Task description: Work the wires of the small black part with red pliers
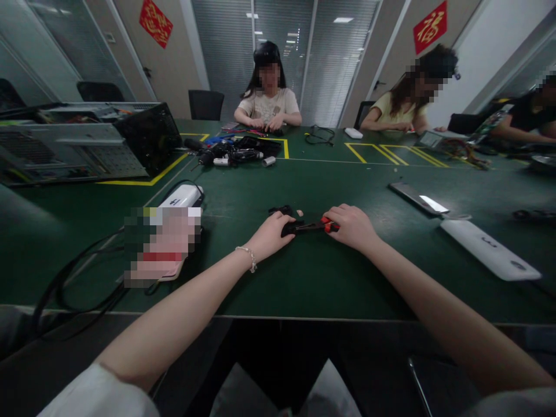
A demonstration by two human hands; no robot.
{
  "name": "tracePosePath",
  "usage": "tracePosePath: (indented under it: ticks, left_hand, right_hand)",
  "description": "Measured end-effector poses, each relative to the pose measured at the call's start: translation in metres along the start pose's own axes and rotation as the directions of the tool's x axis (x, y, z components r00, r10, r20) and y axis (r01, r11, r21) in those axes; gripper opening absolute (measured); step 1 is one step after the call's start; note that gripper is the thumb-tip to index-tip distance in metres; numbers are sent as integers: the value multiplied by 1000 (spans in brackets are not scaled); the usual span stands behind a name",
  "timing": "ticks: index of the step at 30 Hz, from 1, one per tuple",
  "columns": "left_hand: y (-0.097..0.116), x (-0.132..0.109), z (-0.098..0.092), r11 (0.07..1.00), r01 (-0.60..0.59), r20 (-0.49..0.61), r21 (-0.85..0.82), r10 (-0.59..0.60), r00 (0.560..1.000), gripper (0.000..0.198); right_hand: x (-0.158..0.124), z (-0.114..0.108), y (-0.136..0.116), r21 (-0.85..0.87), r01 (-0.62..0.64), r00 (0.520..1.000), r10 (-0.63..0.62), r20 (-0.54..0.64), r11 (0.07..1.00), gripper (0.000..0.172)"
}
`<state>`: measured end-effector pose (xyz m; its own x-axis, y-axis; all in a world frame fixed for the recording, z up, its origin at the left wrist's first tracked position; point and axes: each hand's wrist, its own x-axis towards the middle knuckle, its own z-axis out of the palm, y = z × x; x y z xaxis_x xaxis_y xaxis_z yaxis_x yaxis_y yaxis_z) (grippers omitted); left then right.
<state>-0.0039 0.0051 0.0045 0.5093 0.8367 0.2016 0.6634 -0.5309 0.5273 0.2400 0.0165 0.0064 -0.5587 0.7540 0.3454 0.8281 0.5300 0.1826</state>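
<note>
My left hand, with a bracelet at the wrist, is closed around a small black part whose kind I cannot make out. In my right hand are red-handled pliers, gripped by the handles. Their slim metal jaws point left and meet the black part at my left fingertips. Just beyond my left hand lies another dark piece. A tiny pale scrap rests between the two hands on the green table.
An opened computer case stands at the left. Nearer are a white power bank, a pink blurred item and black cables. A flat phone-like slab and another white power bank lie right. Several people sit across the table.
</note>
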Motion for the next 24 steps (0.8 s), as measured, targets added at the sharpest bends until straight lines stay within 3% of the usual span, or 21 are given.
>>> tracePosePath:
  ticks: [24]
  left_hand:
    - [-5,0,4,999,5,-12,-43,-5,1000,35]
  right_hand:
    - [-1,-2,-2,23,-4,1000,4,0,1000,23]
